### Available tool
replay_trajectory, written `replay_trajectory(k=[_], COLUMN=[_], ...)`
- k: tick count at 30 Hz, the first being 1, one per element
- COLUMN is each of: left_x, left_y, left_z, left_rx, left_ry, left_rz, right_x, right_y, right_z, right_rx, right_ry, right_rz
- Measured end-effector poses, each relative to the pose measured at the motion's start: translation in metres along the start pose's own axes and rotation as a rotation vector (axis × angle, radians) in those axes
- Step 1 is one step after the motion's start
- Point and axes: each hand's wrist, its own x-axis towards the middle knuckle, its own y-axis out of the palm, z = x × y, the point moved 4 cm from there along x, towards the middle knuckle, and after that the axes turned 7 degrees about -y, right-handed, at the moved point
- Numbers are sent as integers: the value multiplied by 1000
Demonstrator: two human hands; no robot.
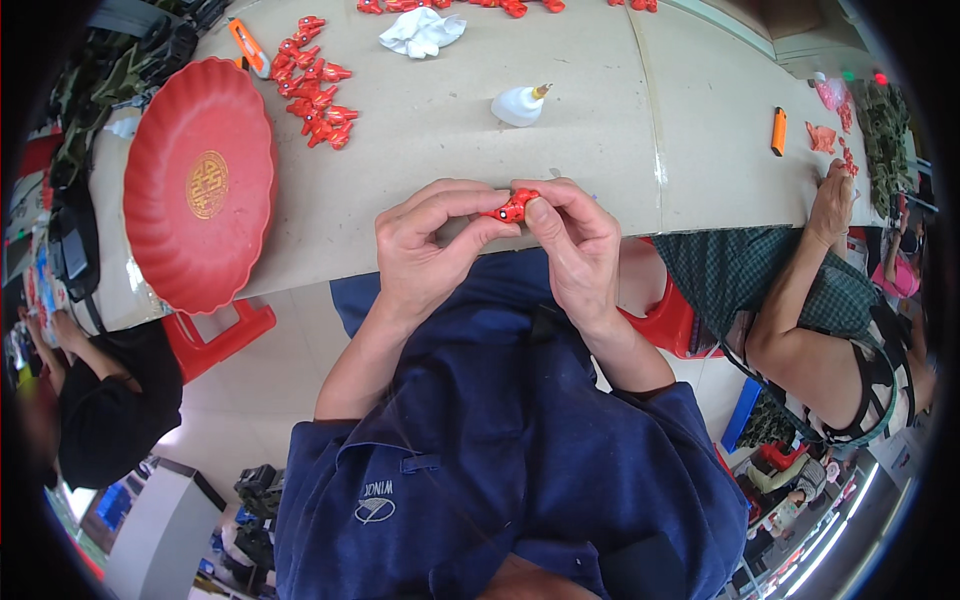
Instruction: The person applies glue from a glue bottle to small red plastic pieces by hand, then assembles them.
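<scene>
A small glossy red figure (513, 208) with a black-and-white eye spot is held between both hands, just above the table's near edge. My left hand (435, 235) pinches its left end between thumb and fingers. On the other side, my right hand (575, 235) grips it with the thumb pressed against the front. Part of the figure is hidden by the fingertips. Beyond the hands stands a white squeeze bottle (518, 106) with a narrow yellowish tip.
Left lies a red scalloped tray (150, 190) beside a pile of similar red figures (318, 95) and an orange utility knife (250, 48). Crumpled white tissue (421, 33) and more red figures (510, 7) lie farther back. Another orange knife (778, 132) is near a co-worker's hand (830, 205) at right.
</scene>
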Motion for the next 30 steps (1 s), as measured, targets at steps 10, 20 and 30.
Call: replay_trajectory(k=[10,20,30], left_x=[3,3,4], left_y=[0,-3,-4], left_z=[-4,-1,-2], left_rx=[56,151,213], left_ry=[2,54,83], left_rz=[60,75,77], right_x=[8,9,9], right_y=[-4,-7,-7], right_z=[11,2,-3], right_rx=[-255,-182,-219], right_ry=[-135,-89,-104], right_rz=[132,134,135])
